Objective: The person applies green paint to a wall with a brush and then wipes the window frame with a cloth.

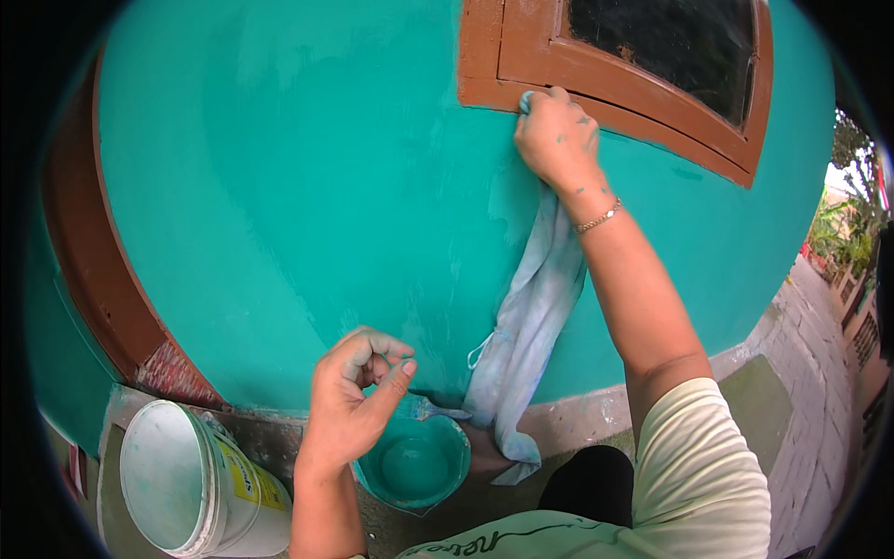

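Observation:
My right hand [559,140] is closed on a long pale cloth [535,307] stained with blue and green. It presses a bunched end against the lower edge of the brown window frame [643,126]; the rest hangs down the teal wall [372,186]. Specks of green paint dot that hand. Lower down, my left hand [363,387] hovers with its fingers loosely curled, thumb a little apart from the index finger, and nothing visible in it. Just beyond it is a small bucket [414,466] of teal paint, with a paint-covered brush [419,408] at its far rim.
On the ground at left stands a big white plastic bucket [163,475] with a yellow label. A brown door frame [102,233] edges the wall at far left. Along the wall's foot runs a concrete ledge [587,415]. A paved path [805,373] lies at right.

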The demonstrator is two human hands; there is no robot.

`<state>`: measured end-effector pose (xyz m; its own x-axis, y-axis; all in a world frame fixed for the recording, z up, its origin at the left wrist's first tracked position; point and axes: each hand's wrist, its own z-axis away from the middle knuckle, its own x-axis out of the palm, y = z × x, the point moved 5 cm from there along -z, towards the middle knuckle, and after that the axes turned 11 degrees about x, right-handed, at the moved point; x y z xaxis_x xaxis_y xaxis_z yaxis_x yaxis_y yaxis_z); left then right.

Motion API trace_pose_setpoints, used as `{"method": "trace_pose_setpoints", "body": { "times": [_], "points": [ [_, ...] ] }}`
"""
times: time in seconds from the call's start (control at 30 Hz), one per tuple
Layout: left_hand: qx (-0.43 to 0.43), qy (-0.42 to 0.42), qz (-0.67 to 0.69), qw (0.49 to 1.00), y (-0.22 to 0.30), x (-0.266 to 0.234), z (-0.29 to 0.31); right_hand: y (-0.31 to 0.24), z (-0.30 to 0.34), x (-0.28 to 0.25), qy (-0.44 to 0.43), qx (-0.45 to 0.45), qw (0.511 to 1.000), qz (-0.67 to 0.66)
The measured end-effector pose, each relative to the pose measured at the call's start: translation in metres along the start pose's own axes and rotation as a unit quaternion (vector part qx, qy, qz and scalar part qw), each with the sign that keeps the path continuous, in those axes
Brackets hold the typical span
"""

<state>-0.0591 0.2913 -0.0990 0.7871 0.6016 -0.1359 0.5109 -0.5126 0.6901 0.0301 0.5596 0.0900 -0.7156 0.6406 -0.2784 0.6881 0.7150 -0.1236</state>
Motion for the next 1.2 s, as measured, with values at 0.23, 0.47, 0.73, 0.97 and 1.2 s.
{"method": "trace_pose_setpoints", "body": {
  "times": [0.23,0.47,0.73,0.97,1.2],
  "points": [
    [0.007,-0.012,-0.004,1.000,-0.001,0.008,-0.002,-0.051,-0.008,0.011,-0.010,-0.069,0.997,-0.045],
    [0.028,-0.017,-0.017,0.999,0.003,0.000,-0.003,-0.020,-0.017,-0.003,-0.079,-0.019,0.997,0.012],
    [0.022,-0.010,-0.010,1.000,0.004,0.000,-0.002,-0.063,-0.012,0.010,-0.063,-0.057,0.996,0.003],
    [0.011,0.009,0.011,1.000,0.010,-0.013,-0.002,-0.044,-0.010,0.007,-0.019,-0.056,0.998,-0.024],
    [0.028,0.027,0.019,0.999,0.015,-0.005,-0.002,-0.053,-0.009,0.006,-0.069,-0.028,0.997,-0.016]
  ]
}}
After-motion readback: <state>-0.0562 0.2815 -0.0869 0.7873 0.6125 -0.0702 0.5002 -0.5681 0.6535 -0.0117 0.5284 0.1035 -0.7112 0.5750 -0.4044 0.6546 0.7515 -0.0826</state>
